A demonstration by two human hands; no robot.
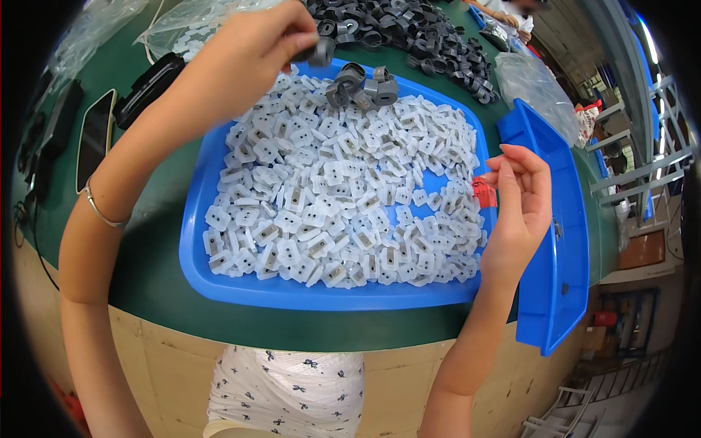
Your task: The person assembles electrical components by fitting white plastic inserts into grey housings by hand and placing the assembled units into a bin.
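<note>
Taking the blue tray [191, 241] as the clock face, the left hand [255, 51] was above its eleven o'clock edge, thumb and fingers pinched on a dark grey part [322, 52], slightly blurred, at twelve. Just below that part, a cluster of grey parts [361, 89] lay on the translucent white pieces [314, 190] filling most of the tray. At three o'clock the right hand [520, 197] was loosely curled, thumb near the fingertips, beside a red tag [483, 193]; whether it gripped anything could not be told. A dark heap [420, 40] covered the worktop [307, 328] toward one.
</note>
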